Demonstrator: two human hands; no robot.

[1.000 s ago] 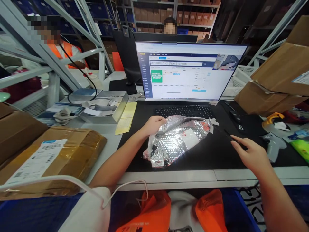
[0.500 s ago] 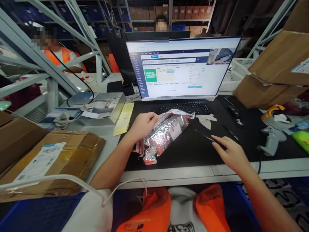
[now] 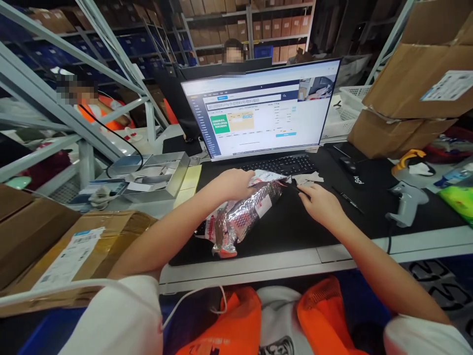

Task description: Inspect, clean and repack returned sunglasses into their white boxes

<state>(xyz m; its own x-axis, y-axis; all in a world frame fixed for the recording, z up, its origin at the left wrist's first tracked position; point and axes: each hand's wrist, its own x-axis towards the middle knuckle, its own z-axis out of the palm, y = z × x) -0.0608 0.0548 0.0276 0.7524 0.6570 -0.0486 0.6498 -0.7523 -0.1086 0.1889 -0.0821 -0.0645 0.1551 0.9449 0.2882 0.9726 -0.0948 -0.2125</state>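
Note:
A shiny silver bubble-wrap package (image 3: 246, 209) lies slantwise on the black desk mat, with a white label (image 3: 263, 206) on it and red-and-white printed wrapping at its lower left. My left hand (image 3: 238, 185) grips its upper edge, fingers closed on the wrapping; the fingertips are partly hidden. At the package's upper right corner, my right hand (image 3: 314, 197) is closed on a thin dark tool (image 3: 294, 184). That tool's tip reaches the wrapping, but its exact kind does not show. Torn pale paper (image 3: 308, 178) lies just behind my right hand.
Behind the package stand a keyboard (image 3: 281, 163) and a monitor (image 3: 266, 113). A pen (image 3: 347, 198), a mouse (image 3: 348, 165) and a barcode scanner (image 3: 405, 202) are to the right. Cardboard boxes (image 3: 417, 79) rise at right; a taped box (image 3: 111, 231) sits left. Two people are beyond.
My right hand has moved left and forward, bringing the thin tool to the package's upper right corner. My left hand has shifted forward along the wrapping's edge. The view has turned slightly.

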